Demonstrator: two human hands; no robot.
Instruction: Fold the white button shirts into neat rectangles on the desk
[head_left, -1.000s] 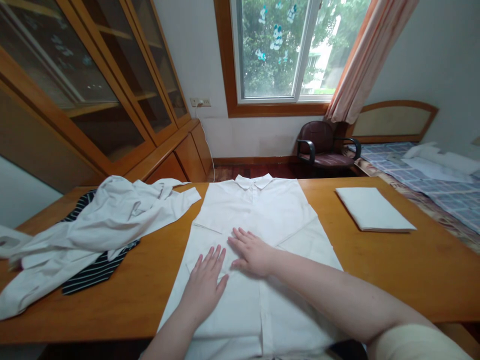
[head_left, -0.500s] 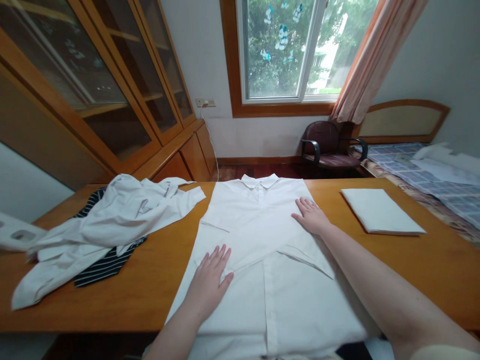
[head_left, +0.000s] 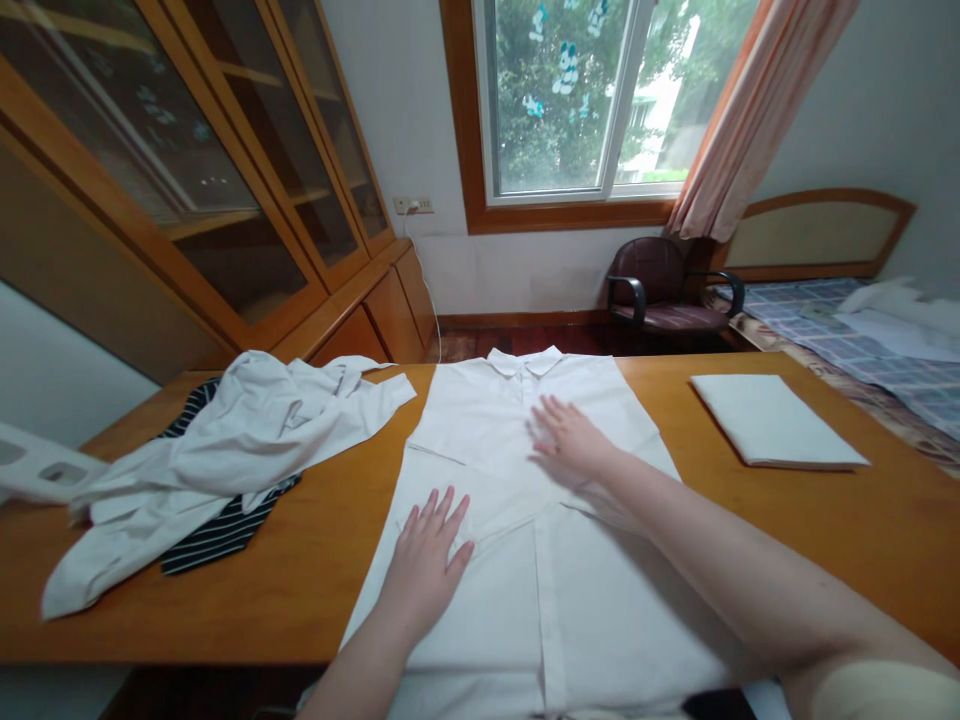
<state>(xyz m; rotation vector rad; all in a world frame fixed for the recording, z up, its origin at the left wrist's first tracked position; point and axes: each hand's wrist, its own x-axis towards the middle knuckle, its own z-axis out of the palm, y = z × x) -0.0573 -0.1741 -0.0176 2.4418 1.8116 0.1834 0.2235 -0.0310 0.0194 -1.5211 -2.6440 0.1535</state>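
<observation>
A white collared shirt (head_left: 480, 400) lies spread on the wooden table, collar at the far edge, its sleeves folded inward across the front. Its lower end reaches over the near table edge. My left hand (head_left: 429, 545) rests flat on the shirt's left side with the fingers spread. Over the upper middle of the shirt is my right hand (head_left: 568, 432), slightly blurred, fingers extended and holding nothing. Whether its palm touches the cloth I cannot tell.
Left on the table (head_left: 337, 560), a crumpled white shirt (head_left: 225, 440) covers part of a black striped tie (head_left: 229, 535). A flat white stack (head_left: 776, 420) lies at the right. Beyond stand a glass-door cabinet (head_left: 330, 290), an armchair (head_left: 660, 290) and a bed (head_left: 862, 310).
My right hand has moved left from the shirt's right side to its upper middle. My left hand stays in place on the cloth. The view has shifted slightly.
</observation>
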